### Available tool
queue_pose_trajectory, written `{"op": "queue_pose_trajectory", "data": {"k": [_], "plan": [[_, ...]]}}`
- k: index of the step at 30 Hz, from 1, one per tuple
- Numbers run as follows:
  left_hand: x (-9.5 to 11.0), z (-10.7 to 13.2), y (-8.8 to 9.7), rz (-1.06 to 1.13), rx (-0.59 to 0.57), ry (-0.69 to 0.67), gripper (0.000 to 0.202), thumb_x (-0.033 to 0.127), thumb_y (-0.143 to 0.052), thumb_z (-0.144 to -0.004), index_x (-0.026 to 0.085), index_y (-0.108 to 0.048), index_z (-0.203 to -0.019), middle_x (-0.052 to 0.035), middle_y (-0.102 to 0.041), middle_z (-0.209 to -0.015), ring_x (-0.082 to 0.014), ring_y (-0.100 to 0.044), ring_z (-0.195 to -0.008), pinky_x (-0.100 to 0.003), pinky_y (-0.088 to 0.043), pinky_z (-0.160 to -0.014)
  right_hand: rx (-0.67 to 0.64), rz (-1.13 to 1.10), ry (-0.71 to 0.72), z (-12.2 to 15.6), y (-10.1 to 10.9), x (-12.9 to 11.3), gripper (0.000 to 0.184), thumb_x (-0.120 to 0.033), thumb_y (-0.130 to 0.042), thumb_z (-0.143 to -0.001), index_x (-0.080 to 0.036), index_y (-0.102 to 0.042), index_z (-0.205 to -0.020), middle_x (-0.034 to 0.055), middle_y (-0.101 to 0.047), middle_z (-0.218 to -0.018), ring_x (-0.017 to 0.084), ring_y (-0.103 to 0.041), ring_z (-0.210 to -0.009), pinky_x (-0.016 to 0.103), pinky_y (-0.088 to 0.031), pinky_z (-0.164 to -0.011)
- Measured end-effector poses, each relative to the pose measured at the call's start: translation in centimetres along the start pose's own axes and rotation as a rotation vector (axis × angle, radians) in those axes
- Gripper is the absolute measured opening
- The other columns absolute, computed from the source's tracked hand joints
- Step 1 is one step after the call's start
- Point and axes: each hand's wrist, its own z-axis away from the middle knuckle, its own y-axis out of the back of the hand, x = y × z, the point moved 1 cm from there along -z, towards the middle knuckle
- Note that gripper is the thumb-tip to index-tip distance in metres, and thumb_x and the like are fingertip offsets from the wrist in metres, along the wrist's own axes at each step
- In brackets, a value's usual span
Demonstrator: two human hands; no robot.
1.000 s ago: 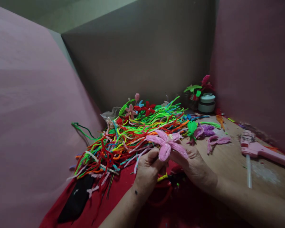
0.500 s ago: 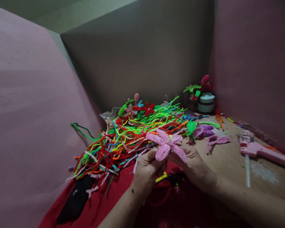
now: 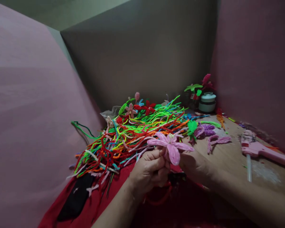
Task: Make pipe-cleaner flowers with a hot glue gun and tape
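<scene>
In the middle of the head view stands a pink pipe-cleaner flower [image 3: 174,152], with looped petals and small pale stamens at its centre. My left hand [image 3: 151,167] is closed just under the bloom, fingers wrapped round its base or stem. On the other side, my right hand [image 3: 195,164] is close behind the petals, and they hide its fingers, so its grip does not show. Right behind the flower spreads a heap of coloured pipe cleaners [image 3: 133,133].
A black phone [image 3: 74,199] lies on the red cloth [image 3: 53,209] at lower left. To the right are a pink hot glue gun [image 3: 258,148], purple petals [image 3: 206,129] and a loose pink piece [image 3: 218,140]. A lidded jar [image 3: 207,103] stands at the back.
The flower has tilted and turned, so its petals now spread more flatly and its stamens point up. My left hand has moved slightly right, closing under the bloom; my right fingers are more hidden.
</scene>
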Motion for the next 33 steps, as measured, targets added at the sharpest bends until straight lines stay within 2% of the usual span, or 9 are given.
{"op": "queue_pose_trajectory", "data": {"k": [2,4,7,9,11,15,19,25,33], "plan": [[0.2,0.0,-0.4,-0.106,0.067,-0.025,0.026,0.039,-0.061,-0.076,0.014,-0.056,-0.069,0.0075,-0.037,-0.043,-0.0019,-0.021,-0.031,-0.016,-0.021,-0.033,0.016,-0.08,-0.004,-0.1,-0.3,0.0,0.035,-0.042,-0.067,-0.071,-0.017,-0.068,-0.096,0.004,-0.066,-0.077,0.018,-0.059,-0.069,0.033,-0.048,-0.066],[0.2,0.0,-0.7,-0.314,0.229,-0.102,0.022,0.037,-0.06,-0.077,0.015,-0.057,-0.072,0.0055,-0.043,-0.049,-0.0033,-0.029,-0.036,-0.017,-0.024,-0.037,0.041,-0.141,-0.006,-0.2,-0.6,-0.1,0.035,-0.039,-0.065,-0.074,-0.02,-0.065,-0.104,0.0036,-0.066,-0.08,0.018,-0.06,-0.07,0.033,-0.048,-0.067],[0.0,0.1,-0.9,-0.71,0.442,-0.344,0.012,0.028,-0.061,-0.076,0.017,-0.061,-0.072,0.0033,-0.047,-0.055,-0.0068,-0.039,-0.047,-0.02,-0.032,-0.046,0.098,-0.133,0.042,-0.2,-0.6,0.0,0.029,-0.035,-0.064,-0.076,-0.023,-0.065,-0.103,0.0025,-0.067,-0.081,0.019,-0.06,-0.075,0.034,-0.048,-0.071],[-0.2,0.1,-0.9,-0.83,0.489,-0.468,0.015,0.025,-0.059,-0.076,0.017,-0.059,-0.064,0.003,-0.045,-0.053,-0.0076,-0.039,-0.049,-0.02,-0.033,-0.048,0.131,-0.091,0.079,-0.1,-0.4,0.0,0.022,-0.034,-0.066,-0.075,-0.022,-0.069,-0.093,0.0025,-0.067,-0.08,0.019,-0.059,-0.078,0.034,-0.047,-0.073],[-0.4,0.1,-0.7,-0.784,0.5,-0.453,0.022,0.026,-0.056,-0.079,0.017,-0.055,-0.059,0.0036,-0.043,-0.051,-0.0069,-0.036,-0.046,-0.02,-0.031,-0.046,0.127,-0.048,0.077,0.0,-0.4,0.0,0.019,-0.035,-0.068,-0.072,-0.021,-0.071,-0.085,0.0028,-0.068,-0.081,0.02,-0.059,-0.079,0.034,-0.047,-0.072],[-0.3,0.0,-0.7,-0.523,0.452,-0.273,0.029,0.031,-0.057,-0.08,0.016,-0.049,-0.056,0.0049,-0.041,-0.048,-0.0046,-0.031,-0.042,-0.019,-0.026,-0.041,0.103,0.011,0.079,0.1,-0.4,-0.5,0.021,-0.034,-0.068,-0.073,-0.023,-0.07,-0.09,0.0021,-0.068,-0.084,0.019,-0.06,-0.08,0.032,-0.047,-0.073],[0.0,-0.1,-0.6,-0.311,0.366,-0.185,0.032,0.035,-0.064,-0.074,0.013,-0.05,-0.055,0.0049,-0.04,-0.046,-0.0029,-0.029,-0.04,-0.019,-0.022,-0.04,0.105,0.08,0.07,0.2,-0.3,-0.8,0.025,-0.029,-0.068,-0.074,-0.024,-0.069,-0.098,0.0003,-0.068,-0.082,0.016,-0.06,-0.076,0.029,-0.047,-0.072],[0.3,0.2,-0.2,-0.119,0.272,-0.069,0.023,0.032,-0.067,-0.072,0.011,-0.059,-0.067,0.0051,-0.041,-0.045,-0.0019,-0.029,-0.039,-0.016,-0.021,-0.04,0.108,0.165,0.112,0.2,-0.2,-1.3,0.015,-0.028,-0.075,-0.065,-0.022,-0.07,-0.078,-0.0008,-0.065,-0.078,0.013,-0.056,-0.072,0.025,-0.046,-0.068],[-0.1,0.1,0.2,0.052,-0.035,-0.043,0.02,0.031,-0.066,-0.073,0.012,-0.061,-0.07,0.0068,-0.039,-0.04,-0.0008,-0.022,-0.029,-0.016,-0.022,-0.032,-0.019,0.165,0.055,0.6,-0.1,-1.4,0.023,-0.04,-0.069,-0.07,-0.018,-0.065,-0.069,0.0,-0.058,-0.067,0.014,-0.048,-0.064,0.028,-0.043,-0.062]]}}
